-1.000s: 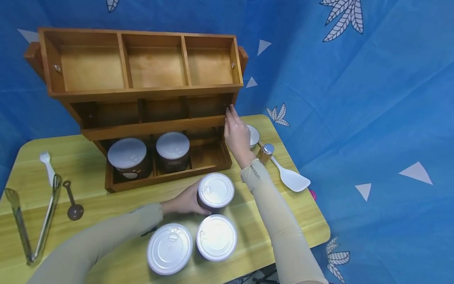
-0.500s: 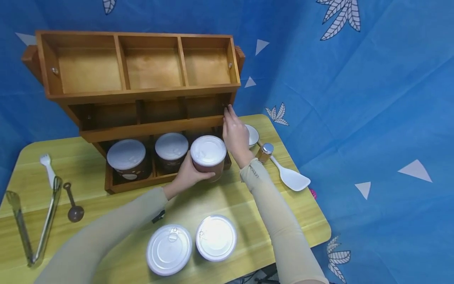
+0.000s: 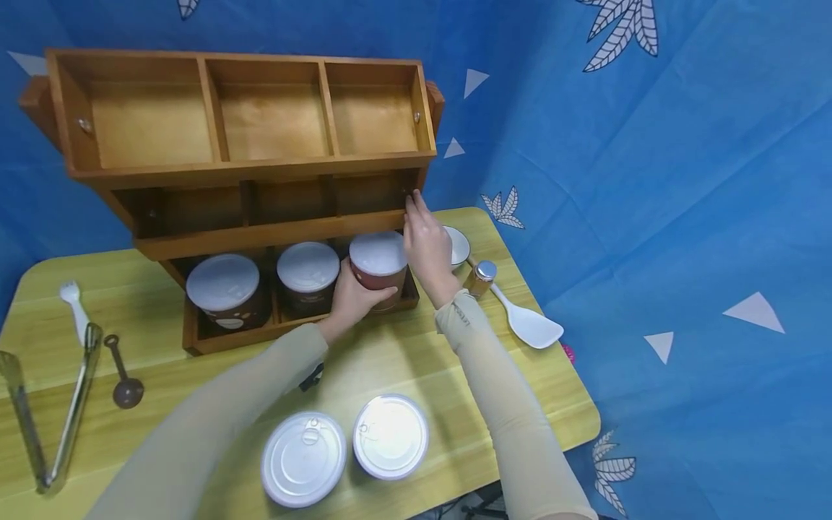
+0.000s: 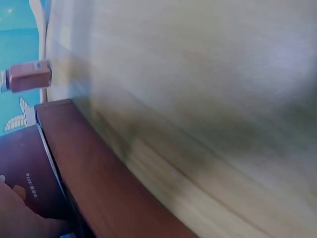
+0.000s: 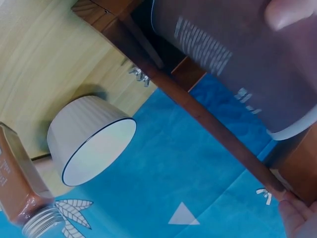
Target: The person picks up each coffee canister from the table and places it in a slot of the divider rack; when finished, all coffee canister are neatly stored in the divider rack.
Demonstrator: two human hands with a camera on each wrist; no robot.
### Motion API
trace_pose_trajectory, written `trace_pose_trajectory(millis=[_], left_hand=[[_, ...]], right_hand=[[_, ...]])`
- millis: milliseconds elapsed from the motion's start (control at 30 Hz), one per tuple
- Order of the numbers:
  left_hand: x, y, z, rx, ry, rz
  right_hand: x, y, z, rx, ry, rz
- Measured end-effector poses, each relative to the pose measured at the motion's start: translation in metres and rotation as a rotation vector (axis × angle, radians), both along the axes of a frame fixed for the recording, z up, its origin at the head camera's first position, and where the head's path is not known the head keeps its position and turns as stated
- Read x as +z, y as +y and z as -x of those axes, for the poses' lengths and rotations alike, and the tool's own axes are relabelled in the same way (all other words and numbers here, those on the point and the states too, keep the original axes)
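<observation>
The left hand [image 3: 351, 300] grasps the brown can [image 3: 378, 269] at the right compartment of the rack's [image 3: 247, 173] lowest tier. The right hand [image 3: 425, 249], fingers straight, steadies the rack's right end. I judge this the placing step; next it needs lowering, then letting go.

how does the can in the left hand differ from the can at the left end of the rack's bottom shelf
The held can is gripped by the left hand at the bottom shelf's right compartment; the left-end can stands untouched in its compartment. The held can's side is reddish brown, the left-end can's darker with a white mark. Both have pale round lids.
</observation>
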State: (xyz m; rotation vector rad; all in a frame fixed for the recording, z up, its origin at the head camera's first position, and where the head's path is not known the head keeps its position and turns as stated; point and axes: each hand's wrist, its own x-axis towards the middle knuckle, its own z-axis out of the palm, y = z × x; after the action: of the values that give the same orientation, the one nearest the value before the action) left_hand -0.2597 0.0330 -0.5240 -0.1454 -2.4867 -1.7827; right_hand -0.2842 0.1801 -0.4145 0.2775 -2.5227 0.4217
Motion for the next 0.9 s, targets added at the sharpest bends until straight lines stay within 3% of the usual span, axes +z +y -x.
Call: trace_pose_trajectory(millis=[367, 600, 733, 900], left_hand=[[0.002, 0.01, 0.024, 0.073, -0.151, 0.063], [-0.01, 0.009, 0.025, 0.068, -0.161, 0.029], [-0.012, 0.009, 0.025, 0.044, -0.141, 0.031], [-0.012, 0.01, 0.02, 0.002, -0.167, 0.033]], right_hand=[[-0.001, -0.001, 0.001, -0.004, 0.009, 0.006], [-0.003, -0.003, 0.0, 0.001, 0.005, 0.003], [-0.002, -0.002, 0.0, -0.01, -0.007, -0.001], [-0.001, 0.0, 0.001, -0.011, -0.019, -0.004]])
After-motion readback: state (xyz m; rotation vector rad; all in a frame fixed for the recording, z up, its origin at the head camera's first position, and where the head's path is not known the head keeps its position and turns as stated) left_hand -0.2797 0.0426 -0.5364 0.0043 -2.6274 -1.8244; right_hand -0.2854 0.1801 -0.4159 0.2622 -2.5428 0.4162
